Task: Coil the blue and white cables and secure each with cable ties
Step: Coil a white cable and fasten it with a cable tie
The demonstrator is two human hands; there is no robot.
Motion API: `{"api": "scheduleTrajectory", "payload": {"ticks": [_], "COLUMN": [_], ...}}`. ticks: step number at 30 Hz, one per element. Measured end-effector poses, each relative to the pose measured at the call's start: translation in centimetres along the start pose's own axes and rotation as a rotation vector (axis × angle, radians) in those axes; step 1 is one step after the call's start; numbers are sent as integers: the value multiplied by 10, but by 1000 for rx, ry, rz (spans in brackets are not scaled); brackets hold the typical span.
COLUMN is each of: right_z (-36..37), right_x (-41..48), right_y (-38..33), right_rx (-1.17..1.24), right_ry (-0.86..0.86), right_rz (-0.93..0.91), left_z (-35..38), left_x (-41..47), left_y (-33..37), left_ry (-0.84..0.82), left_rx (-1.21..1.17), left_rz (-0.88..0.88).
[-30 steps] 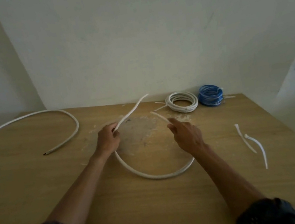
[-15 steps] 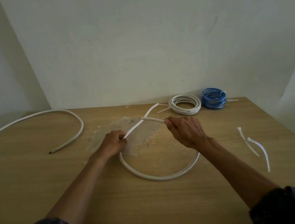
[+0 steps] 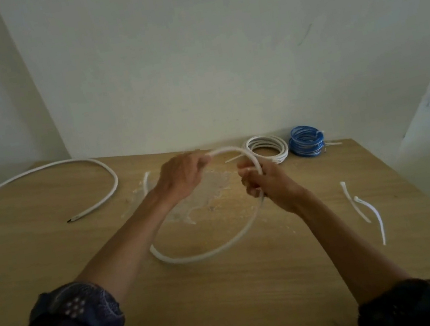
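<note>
Forming a loop in a white cable [image 3: 204, 256] looks like the step in hand. The left hand [image 3: 181, 178] curls round the cable at the top of its arc. The right hand [image 3: 271, 184] grips it just beside, where the arc comes down and meets the rest of the loop. The loop's lower bend lies low over the counter [image 3: 231, 302]; whether it touches I cannot tell.

At the far edge a white coil [image 3: 267, 149] and a blue coil [image 3: 305, 142] sit side by side, seemingly tied. A long cable [image 3: 95, 166] lies uncoiled to the left. Two ties [image 3: 363, 206] lie right of the right forearm, apart from both hands.

Next, I judge, one hand must hold the crossing shut against the stiff cable's spring while the other goes for a tie.
</note>
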State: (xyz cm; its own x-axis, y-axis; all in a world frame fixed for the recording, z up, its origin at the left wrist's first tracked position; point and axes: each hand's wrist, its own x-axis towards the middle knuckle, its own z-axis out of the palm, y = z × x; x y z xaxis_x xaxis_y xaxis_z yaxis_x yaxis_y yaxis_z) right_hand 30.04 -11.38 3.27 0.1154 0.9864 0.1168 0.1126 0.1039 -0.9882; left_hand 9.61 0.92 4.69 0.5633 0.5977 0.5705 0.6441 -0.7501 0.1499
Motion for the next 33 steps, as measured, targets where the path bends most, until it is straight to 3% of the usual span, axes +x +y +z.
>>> {"api": "scheduleTrajectory", "payload": {"ticks": [4, 8, 10, 12, 13, 15, 16, 20, 23, 25, 27, 29, 31, 33], "right_z": [16, 23, 24, 23, 20, 6, -4, -35, -33, -28, -27, -26, -19, -9], "right_x": [-19, -13, -2, 12, 18, 26, 30, 33, 30, 30, 30, 31, 30, 28], "right_y": [26, 13, 6, -1, -2, -3, -2, 3, 4, 2, -1, -2, -3, -6], "right_rx": [440, 279, 189, 157, 120, 21, -26, -126, -79, -56, -26, 124, 282, 303], "right_ry": [-80, 60, 217, 389, 445, 503, 525, 570, 544, 519, 536, 584, 602, 556], "right_rz": [73, -90, -181, -166, -134, -60, -32, 17, 32, 46, 61, 117, 155, 90], "left_z": [9, 8, 3, -1, -4, -7, -7, -10, -6, -1, 7, 13, 21, 30], "left_x": [-5, -7, -2, 1, -2, -9, -12, -23, -25, -26, -30, -37, -39, -35], "left_y": [-23, -13, 7, 26, 31, 24, 16, -2, 5, 18, 42, 68, 85, 99], "left_ry": [127, 305, 308, 354, 379, 341, 245, -232, -146, -74, -183, -237, -144, -34], "left_rx": [-304, -939, -1237, -1291, -1165, -782, -608, 12, 478, 383, -5, -367, -683, -861], "left_rz": [-508, -996, -1096, -909, -725, -331, -174, 150, 461, 642, 611, 379, 78, -115]}}
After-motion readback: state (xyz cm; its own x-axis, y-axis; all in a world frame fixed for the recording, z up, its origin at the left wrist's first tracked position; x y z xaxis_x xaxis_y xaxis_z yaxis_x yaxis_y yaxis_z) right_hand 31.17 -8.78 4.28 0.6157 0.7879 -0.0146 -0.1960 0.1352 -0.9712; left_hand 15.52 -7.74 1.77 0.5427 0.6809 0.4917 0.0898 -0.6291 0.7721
